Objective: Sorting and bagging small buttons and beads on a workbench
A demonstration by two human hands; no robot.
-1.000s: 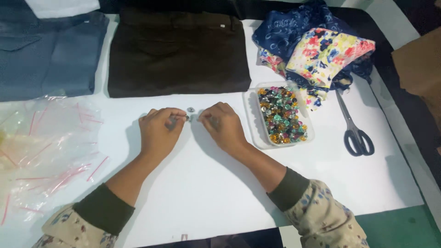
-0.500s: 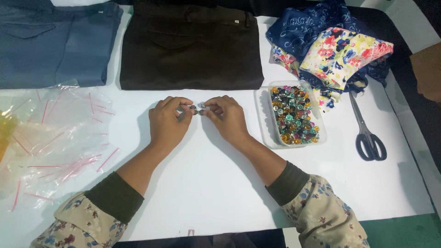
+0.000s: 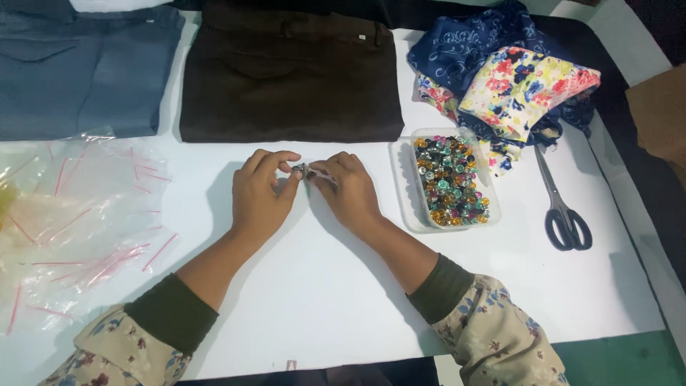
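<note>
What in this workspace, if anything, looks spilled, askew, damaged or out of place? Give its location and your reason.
Nothing is spilled or damaged. The only untidy spots: the patterned fabrics lie crumpled at the table's far right, unlike the flat-folded brown trousers and blue trousers, and the clear bags sit in a loose heap at left. The beads stay inside their tray.

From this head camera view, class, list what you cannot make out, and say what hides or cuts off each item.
1. The small shiny item pinched between the left hand and right hand: fingers cover most of it and it is too small to identify.
2. The blue garment: cut off by the top and left edges.
3. The clear plastic bags: run off the left edge.
4. The pieces in the clear tray: too small to tell apart.
</note>
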